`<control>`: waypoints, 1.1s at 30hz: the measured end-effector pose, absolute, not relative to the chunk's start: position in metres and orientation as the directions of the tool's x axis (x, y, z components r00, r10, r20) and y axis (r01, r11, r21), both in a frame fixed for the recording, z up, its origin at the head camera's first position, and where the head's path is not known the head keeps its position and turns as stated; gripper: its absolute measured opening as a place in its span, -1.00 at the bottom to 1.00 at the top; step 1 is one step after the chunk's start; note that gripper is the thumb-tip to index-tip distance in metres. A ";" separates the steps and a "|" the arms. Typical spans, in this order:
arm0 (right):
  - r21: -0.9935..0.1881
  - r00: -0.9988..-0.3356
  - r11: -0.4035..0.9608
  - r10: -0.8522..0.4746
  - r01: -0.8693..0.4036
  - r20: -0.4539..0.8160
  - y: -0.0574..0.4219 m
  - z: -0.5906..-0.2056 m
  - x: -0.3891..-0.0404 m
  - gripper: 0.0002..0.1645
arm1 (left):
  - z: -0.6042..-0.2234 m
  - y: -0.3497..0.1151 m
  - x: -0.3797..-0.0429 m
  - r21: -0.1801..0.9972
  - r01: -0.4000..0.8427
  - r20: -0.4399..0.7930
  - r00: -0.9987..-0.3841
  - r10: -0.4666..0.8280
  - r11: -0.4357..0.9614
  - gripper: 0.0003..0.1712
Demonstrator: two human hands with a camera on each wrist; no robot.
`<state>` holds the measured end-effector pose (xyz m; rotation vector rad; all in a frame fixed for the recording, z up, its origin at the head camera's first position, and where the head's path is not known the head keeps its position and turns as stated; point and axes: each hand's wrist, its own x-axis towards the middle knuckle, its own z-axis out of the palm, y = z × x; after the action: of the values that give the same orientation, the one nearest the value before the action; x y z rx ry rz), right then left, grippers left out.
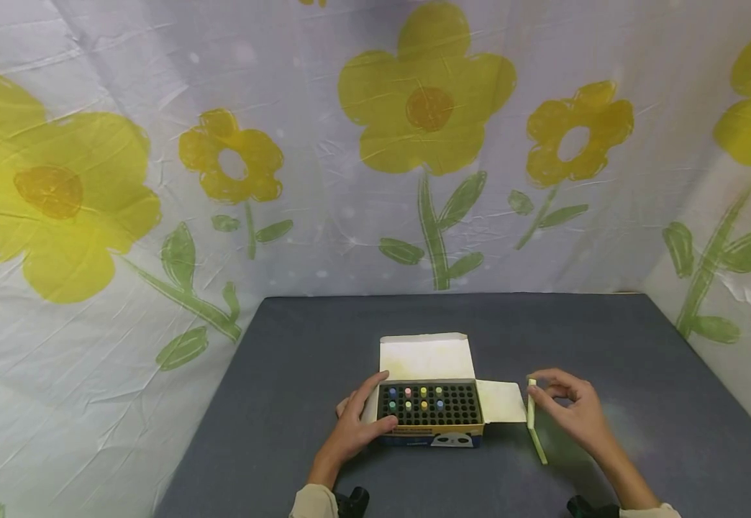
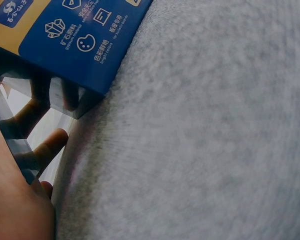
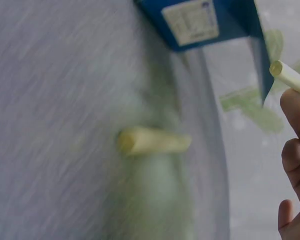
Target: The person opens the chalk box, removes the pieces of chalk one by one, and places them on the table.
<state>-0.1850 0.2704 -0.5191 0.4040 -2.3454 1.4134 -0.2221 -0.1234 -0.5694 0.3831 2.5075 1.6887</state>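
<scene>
A chalk box [image 1: 453,429] stands open on the table, its black grid insert [image 1: 460,417] holding several coloured chalk sticks in two rows toward the left. My left hand [image 1: 354,426] grips the box's left side, thumb over the front edge and index finger at the back corner. In the left wrist view, the blue side of the box [image 2: 90,45] shows, with fingers behind its clear-looking edge. To the right of the box, my right hand [image 1: 572,409] pinches a pale yellow chalk stick [image 3: 292,79] between thumb and index finger. Another yellow chalk stick [image 1: 539,447] lies on the table below it.
The box's white lid [image 1: 426,358] is folded back, and a white side flap [image 1: 501,401] sticks out to the right, close to the right hand. A dark cloth covers the table [image 1: 311,345]. Behind it hangs a flowered curtain [image 1: 324,237].
</scene>
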 end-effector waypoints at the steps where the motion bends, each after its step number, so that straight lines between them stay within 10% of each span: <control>1: -0.789 -0.901 0.466 -0.045 -0.401 0.431 0.273 -0.521 -0.183 -0.78 | -0.569 -0.123 -0.222 0.921 0.154 0.062 -0.964 0.258 0.357 -0.12; 13: -0.805 -0.974 0.554 -0.054 -0.212 0.219 0.298 -0.539 -0.171 -0.72 | -0.571 -0.124 -0.222 0.919 0.167 0.074 -0.963 0.261 0.358 -0.12; 33: -0.745 -0.971 0.623 -0.154 -0.239 0.183 0.305 -0.553 -0.175 -0.81 | -0.568 -0.123 -0.222 0.925 0.152 0.058 -0.962 0.266 0.349 -0.13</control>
<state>-0.1750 0.3047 -0.5530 0.3327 -2.7372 1.2795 -0.2216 -0.1228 -0.5677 0.3883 2.4940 1.6920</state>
